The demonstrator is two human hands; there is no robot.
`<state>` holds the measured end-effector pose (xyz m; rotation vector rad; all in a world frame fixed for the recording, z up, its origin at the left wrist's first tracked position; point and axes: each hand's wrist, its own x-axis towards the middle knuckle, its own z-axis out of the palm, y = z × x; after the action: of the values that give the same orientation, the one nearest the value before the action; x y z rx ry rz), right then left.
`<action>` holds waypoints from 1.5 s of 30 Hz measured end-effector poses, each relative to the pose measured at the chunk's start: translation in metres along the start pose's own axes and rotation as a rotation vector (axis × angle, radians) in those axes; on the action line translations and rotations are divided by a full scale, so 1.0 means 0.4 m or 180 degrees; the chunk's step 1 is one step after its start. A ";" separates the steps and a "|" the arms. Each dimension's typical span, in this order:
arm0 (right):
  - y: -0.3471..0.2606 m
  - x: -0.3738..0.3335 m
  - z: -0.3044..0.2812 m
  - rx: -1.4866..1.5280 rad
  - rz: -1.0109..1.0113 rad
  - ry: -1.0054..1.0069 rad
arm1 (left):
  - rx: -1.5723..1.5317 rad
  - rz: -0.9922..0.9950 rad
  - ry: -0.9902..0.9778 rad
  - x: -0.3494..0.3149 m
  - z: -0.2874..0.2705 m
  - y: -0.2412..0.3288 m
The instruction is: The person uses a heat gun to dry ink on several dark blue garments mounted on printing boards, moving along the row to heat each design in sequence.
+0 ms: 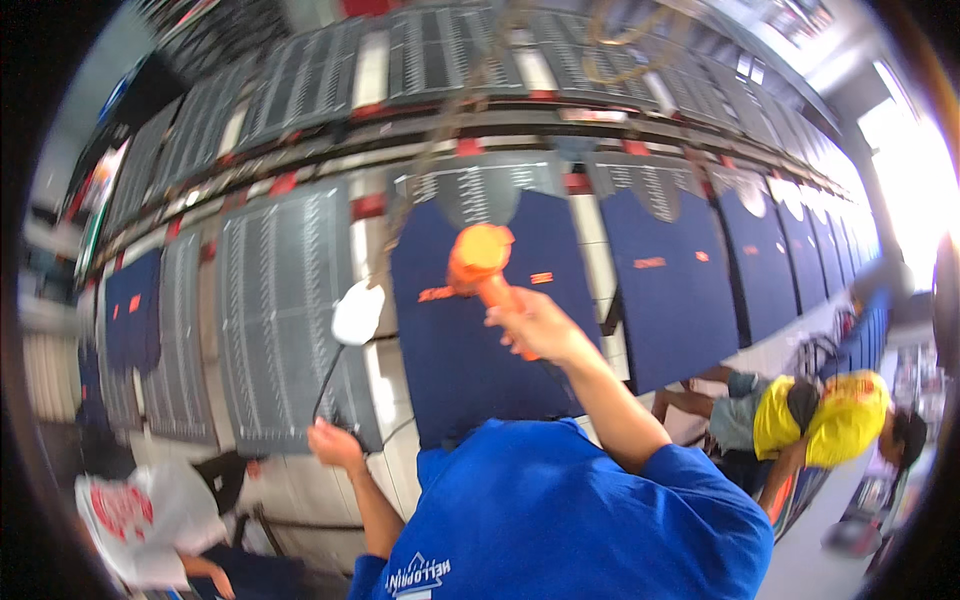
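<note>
My right hand (pixel 540 326) is closed round the handle of an orange handheld dryer (pixel 482 250), whose round body is over a navy garment piece (pixel 470 365) with small orange prints on its chest. The garment piece lies flat on a grey board, its neckline cut-out at the far end. My left hand (pixel 338 443) is closed on a dark cord (pixel 330 378), low and to the left of the garment. That cord runs up to a blurred white thing (pixel 358 313) hanging beside the board; its kind I cannot make out.
Bare grey marked boards (pixel 285 310) lie to the left and in a far row (pixel 440 55). More navy pieces (pixel 670 285) lie on boards to the right. A person in yellow (pixel 825 415) is at the right, another in white (pixel 150 520) at the lower left. A cable (pixel 440 140) hangs overhead.
</note>
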<state>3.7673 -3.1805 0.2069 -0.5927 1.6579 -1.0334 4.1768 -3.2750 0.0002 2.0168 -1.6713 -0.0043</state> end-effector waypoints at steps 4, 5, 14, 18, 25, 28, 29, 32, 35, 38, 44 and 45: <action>-0.063 -0.042 -0.015 -0.0147 -0.0024 -0.0031 | -0.0014 -0.0277 -0.0021 -0.003 -0.007 0.010; -0.034 -0.032 -0.026 -0.0048 -0.0062 0.0046 | -0.0006 -0.0209 -0.0088 -0.001 -0.008 0.028; -0.018 -0.137 -0.093 0.0078 -0.0041 0.0164 | -0.0014 0.0190 -0.0298 0.004 -0.052 0.048; 0.052 -0.210 -0.182 0.0180 -0.0044 0.0158 | -0.0951 0.0085 -0.0244 -0.057 -0.080 0.087; 0.173 -0.392 -0.456 0.0725 -0.0017 0.0298 | -0.1050 0.0123 -0.0876 -0.300 -0.126 0.234; 0.214 -0.466 -0.600 0.0750 0.0013 0.0443 | -0.1015 0.0256 -0.0794 -0.383 -0.131 0.289; 0.218 -0.486 -0.646 0.0685 0.0010 0.0489 | -0.0979 0.0214 -0.0779 -0.406 -0.140 0.309; 0.241 -0.528 -0.780 0.0593 -0.0025 0.0653 | -0.0981 0.0151 -0.0700 -0.482 -0.140 0.384; 0.247 -0.548 -0.884 0.0519 -0.0069 0.0796 | -0.0747 0.0128 -0.0617 -0.553 -0.121 0.430; 0.251 -0.556 -0.959 0.0570 -0.0098 0.0826 | -0.0214 0.0403 -0.0390 -0.601 -0.108 0.463; 0.236 -0.529 -1.058 0.0666 -0.0208 0.0663 | 0.0369 0.0454 0.0189 -0.632 -0.020 0.448; 0.233 -0.522 -1.071 0.0660 -0.0222 0.0643 | 0.0429 0.0484 0.0286 -0.642 -0.016 0.449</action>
<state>3.4448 -2.8224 0.2683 -0.4224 1.6855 -1.3340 3.9527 -3.0560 -0.0062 1.9489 -1.8050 0.2547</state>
